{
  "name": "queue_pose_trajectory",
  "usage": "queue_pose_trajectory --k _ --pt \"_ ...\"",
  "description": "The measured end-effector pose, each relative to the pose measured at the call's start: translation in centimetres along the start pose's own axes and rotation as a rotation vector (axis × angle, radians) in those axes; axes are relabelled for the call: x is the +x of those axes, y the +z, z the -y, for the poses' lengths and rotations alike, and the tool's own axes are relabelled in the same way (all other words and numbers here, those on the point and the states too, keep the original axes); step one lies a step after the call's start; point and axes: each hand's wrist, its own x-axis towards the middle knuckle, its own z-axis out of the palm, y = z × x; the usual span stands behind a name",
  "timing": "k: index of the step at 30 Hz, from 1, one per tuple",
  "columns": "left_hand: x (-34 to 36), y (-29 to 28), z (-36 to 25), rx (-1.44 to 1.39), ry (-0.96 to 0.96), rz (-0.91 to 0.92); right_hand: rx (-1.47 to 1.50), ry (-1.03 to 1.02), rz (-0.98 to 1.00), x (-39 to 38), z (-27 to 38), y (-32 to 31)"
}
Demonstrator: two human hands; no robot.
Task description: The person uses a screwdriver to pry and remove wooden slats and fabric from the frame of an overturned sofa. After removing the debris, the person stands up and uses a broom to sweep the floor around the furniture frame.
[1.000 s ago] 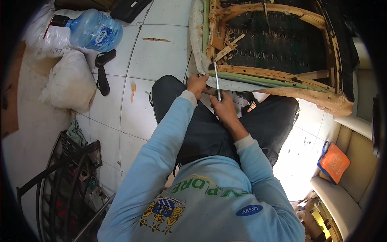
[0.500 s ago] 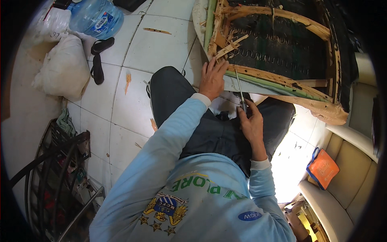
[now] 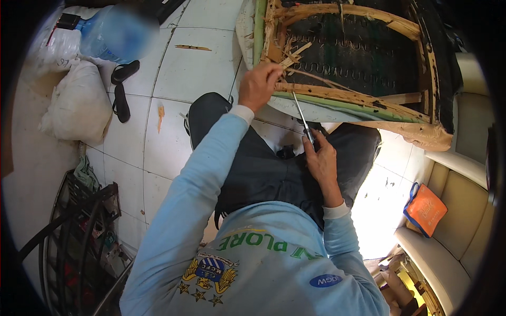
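Observation:
My left hand (image 3: 257, 84) is closed on a long, thin wooden strip (image 3: 321, 79) at the lower left corner of an upturned furniture frame (image 3: 337, 95). The frame has splintered wood (image 3: 295, 55), zigzag springs (image 3: 348, 71) over black fabric, and green padding (image 3: 369, 112) along its edge. My right hand (image 3: 320, 158) grips a long screwdriver (image 3: 303, 118) by its dark handle, over my lap, with the metal shaft pointing up toward the frame's front rail.
Sandals (image 3: 120, 105), a white sack (image 3: 76, 105), a blue water jug (image 3: 113, 37) and wood splinters (image 3: 159, 118) lie on the left. A black metal rack (image 3: 79, 237) stands lower left. An orange bag (image 3: 426, 208) rests on a cream seat (image 3: 469, 231) at the right.
Since half a second ago my left hand has moved left and closed on the long strip, which is lifted across the frame. My right hand with the screwdriver has shifted slightly left.

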Motion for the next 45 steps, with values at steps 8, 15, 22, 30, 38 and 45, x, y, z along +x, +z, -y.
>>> queue_pose_trajectory --k 8,15,22,30,38,45 --pt "9.3 -4.9 -2.2 -0.699 -0.330 -0.672 -0.127 -0.089 0.007 0.6 1.0 0.2" --pt "2.3 -2.2 4.6 0.448 0.152 0.499 -0.195 -0.105 0.007 0.4 1.0 0.4" --pt "-2.2 -1.1 4.9 0.625 -0.087 0.443 -0.216 -0.067 0.044 0.0 1.5 0.1" --pt "-1.2 -1.1 4.6 0.517 -0.328 0.176 -0.200 -0.191 -0.031 -0.1 0.3 0.7" --pt "-3.0 -1.3 4.4 0.555 -0.232 0.331 -0.191 -0.143 0.024 0.0 0.5 0.5" --pt "-4.2 -0.7 4.4 0.439 -0.188 0.366 -0.192 -0.173 0.002 0.2 0.5 0.9"
